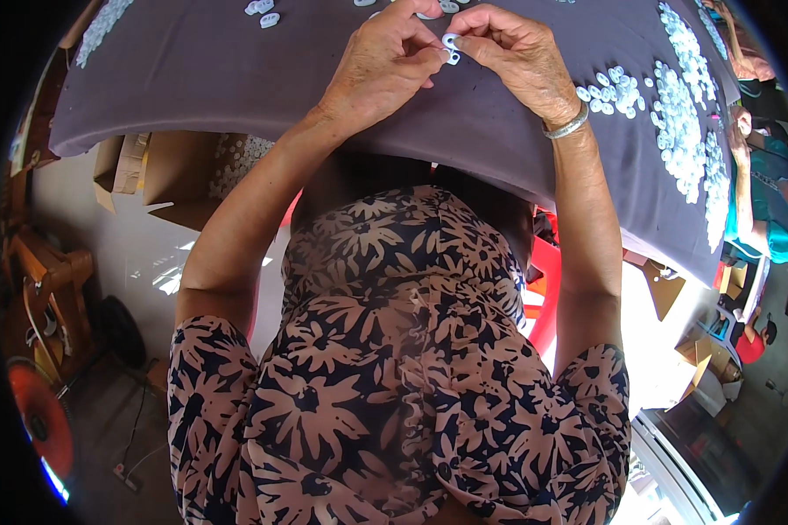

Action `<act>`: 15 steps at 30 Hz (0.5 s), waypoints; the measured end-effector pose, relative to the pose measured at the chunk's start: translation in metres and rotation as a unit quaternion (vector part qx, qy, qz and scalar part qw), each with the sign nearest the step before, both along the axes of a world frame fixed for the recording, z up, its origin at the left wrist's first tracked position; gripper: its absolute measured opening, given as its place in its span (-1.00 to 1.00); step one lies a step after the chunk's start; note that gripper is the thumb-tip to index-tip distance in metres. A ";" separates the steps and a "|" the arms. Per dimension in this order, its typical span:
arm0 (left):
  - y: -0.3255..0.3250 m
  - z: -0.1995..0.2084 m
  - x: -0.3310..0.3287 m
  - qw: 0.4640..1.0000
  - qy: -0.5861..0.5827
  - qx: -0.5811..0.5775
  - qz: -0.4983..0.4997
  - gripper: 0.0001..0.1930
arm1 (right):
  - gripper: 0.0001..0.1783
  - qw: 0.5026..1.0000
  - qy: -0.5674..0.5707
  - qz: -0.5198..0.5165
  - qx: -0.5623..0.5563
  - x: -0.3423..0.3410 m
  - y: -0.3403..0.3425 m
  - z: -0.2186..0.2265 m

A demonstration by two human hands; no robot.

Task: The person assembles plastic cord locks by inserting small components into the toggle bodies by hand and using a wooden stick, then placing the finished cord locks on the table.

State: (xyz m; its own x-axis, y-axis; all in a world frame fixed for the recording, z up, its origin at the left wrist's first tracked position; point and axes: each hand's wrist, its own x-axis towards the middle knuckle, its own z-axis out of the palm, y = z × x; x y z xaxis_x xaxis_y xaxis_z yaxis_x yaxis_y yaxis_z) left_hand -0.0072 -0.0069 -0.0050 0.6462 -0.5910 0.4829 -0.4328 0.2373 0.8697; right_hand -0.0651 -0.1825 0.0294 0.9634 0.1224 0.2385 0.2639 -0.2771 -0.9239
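Observation:
My left hand (378,74) and my right hand (518,63) meet over the far middle of a table with a dark grey-purple cloth (236,70). Between their fingertips is a small white plastic piece (452,41) with round holes. It may be two pieces put together; the fingers partly cover it. My right thumb and forefinger pinch its upper part, and my left fingertips close on its lower part. A silvery bracelet (567,122) circles my right wrist. Just beyond my hands lie a few more white pieces (449,7), partly hidden by the fingers.
Right of my right hand is a small heap of white pieces (617,92), with longer piles (678,131) farther right. More lie at the far left (105,31). Under the table edge stands an open cardboard box (179,171). Other people's arms (742,166) show at the right edge.

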 end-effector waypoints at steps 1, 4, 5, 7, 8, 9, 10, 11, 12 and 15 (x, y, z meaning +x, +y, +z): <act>-0.002 -0.004 0.003 0.980 -0.155 -0.124 -0.026 -0.84 | -0.90 1.000 -0.001 -0.003 -0.017 0.000 -0.001 0.000; -0.003 -0.006 0.003 0.981 -0.154 -0.117 -0.027 -0.85 | -0.89 0.999 -0.011 -0.001 -0.032 -0.001 -0.002 0.000; 0.000 -0.004 0.002 0.981 -0.153 -0.116 -0.027 -0.85 | -0.89 0.999 -0.022 0.006 -0.030 -0.001 -0.002 0.000; 0.006 0.015 -0.009 0.986 0.051 0.151 0.052 -0.90 | -0.88 0.999 -0.034 0.008 -0.030 -0.001 -0.003 -0.001; 0.003 0.008 -0.005 0.986 0.051 0.151 0.051 -0.90 | -0.88 0.998 -0.047 0.011 -0.029 0.000 -0.003 -0.001; 0.003 -0.001 0.000 0.999 -0.039 0.020 0.001 -0.90 | -0.88 0.998 -0.048 0.013 -0.028 0.005 -0.005 -0.008; -0.001 0.001 0.001 0.984 -0.127 -0.114 -0.054 -0.90 | -0.88 0.986 -0.157 0.049 -0.022 0.012 -0.009 -0.018; -0.002 0.002 -0.002 0.984 -0.126 -0.114 -0.057 -0.90 | -0.89 0.961 -0.264 0.083 -0.016 0.016 -0.016 -0.028; 0.000 0.017 -0.011 1.000 0.023 -0.001 -0.011 -0.91 | -0.89 0.961 -0.262 0.083 -0.015 0.012 -0.014 -0.022; 0.002 0.012 -0.007 1.000 0.025 0.004 0.005 -0.91 | -0.91 0.999 -0.003 -0.001 -0.051 -0.001 0.000 0.002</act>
